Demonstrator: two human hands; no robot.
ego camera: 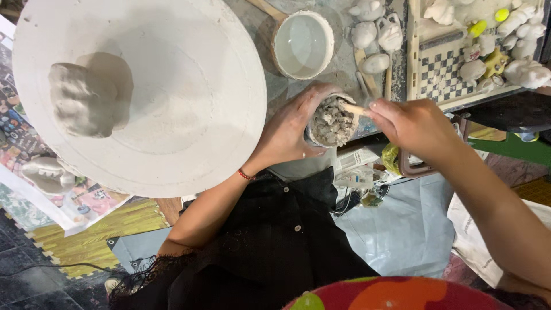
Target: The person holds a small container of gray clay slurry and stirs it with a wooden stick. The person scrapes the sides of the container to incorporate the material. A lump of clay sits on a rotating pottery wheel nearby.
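While your left hand [287, 135] wraps its grip closed around the small round cup of lumpy grey clay scraps [332, 120], your right hand [414, 123] pinches a thin pale wooden stick [353, 108], its tip in the crumbly lumps. You hold the cup just off the desk's [344, 63] near edge, beside the large smooth white plaster disc [189, 97] bearing a rough grey clay lump [86, 100].

A small cup [332, 121] packed with lumpy grey clay stands upright, a wooden stick [353, 108] dug into it.
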